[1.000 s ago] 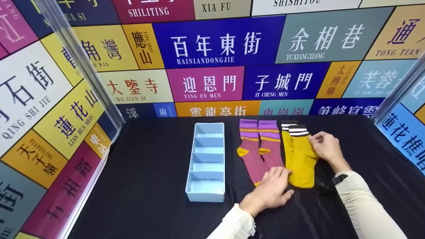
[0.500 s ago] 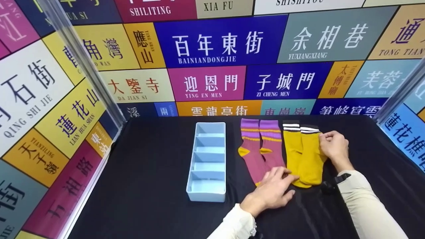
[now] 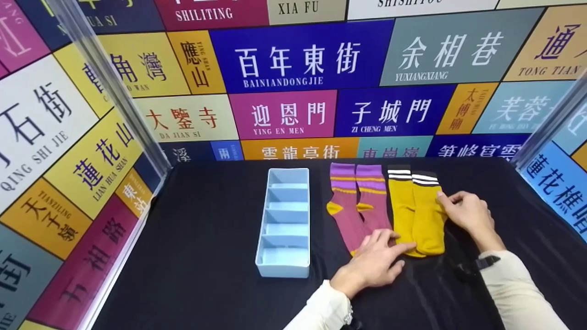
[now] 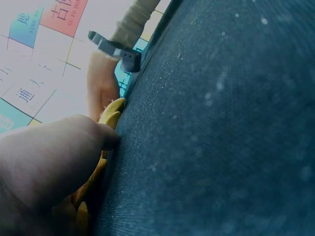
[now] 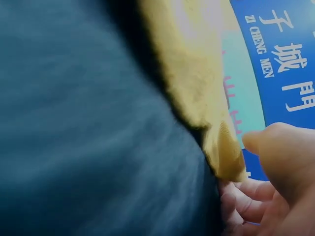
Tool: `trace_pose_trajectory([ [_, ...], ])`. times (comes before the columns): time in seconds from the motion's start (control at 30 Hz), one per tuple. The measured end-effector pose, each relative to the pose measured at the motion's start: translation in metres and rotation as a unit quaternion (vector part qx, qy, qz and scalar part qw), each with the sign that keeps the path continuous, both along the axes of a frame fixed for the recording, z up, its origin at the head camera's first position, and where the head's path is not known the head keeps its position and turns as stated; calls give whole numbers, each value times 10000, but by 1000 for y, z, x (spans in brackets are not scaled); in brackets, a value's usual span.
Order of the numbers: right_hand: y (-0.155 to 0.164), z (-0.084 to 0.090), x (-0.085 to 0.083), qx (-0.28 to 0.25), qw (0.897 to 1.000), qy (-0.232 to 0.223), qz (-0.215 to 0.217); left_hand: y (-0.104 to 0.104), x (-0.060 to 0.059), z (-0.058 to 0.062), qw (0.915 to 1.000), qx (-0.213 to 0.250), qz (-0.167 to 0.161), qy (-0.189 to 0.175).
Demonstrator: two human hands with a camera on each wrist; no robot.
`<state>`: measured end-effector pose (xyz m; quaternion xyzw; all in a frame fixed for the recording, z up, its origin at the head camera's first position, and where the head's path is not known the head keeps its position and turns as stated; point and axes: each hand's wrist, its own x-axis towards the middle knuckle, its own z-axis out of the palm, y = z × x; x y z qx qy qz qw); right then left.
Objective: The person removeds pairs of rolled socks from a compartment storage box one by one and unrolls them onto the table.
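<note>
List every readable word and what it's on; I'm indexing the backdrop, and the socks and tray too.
"BAINIANDONGJIE": blue panel, back wall.
"YUXIANGXIANG": grey panel.
"YING EN MEN": pink panel.
"ZI CHENG MEN": dark blue panel.
"DA JIAN SI": cream panel.
"SHILITING": maroon panel.
"XIA FU": beige panel.
"QING SHI JIE": white panel, left wall.
Lowest back row: cut off.
Socks, tray: no text.

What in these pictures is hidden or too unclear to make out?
- Head view: toes of the mustard-yellow socks, partly under the left hand.
- Left wrist view: a blurred finger covers most of the socks.
- Right wrist view: blurred; whether the right hand pinches the sock.
- Pale blue divided tray: front compartment's floor, behind its wall.
</note>
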<state>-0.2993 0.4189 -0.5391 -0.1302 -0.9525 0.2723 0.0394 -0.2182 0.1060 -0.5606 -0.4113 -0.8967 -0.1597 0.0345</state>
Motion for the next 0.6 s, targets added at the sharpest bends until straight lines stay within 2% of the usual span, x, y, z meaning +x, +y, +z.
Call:
trace_pose_trajectory([
  [0.27, -9, -1, 30, -19, 9999, -36, 111, 0, 0, 0, 10000, 56, -26, 28],
  [0.43, -13, -1, 41, -75, 9988, -147, 451, -1, 1, -1, 9999, 98, -52, 94],
  [0.6, -9, -4, 48, -114, 9962, 36, 859, 1, 2, -1, 9999, 138, 4, 104],
])
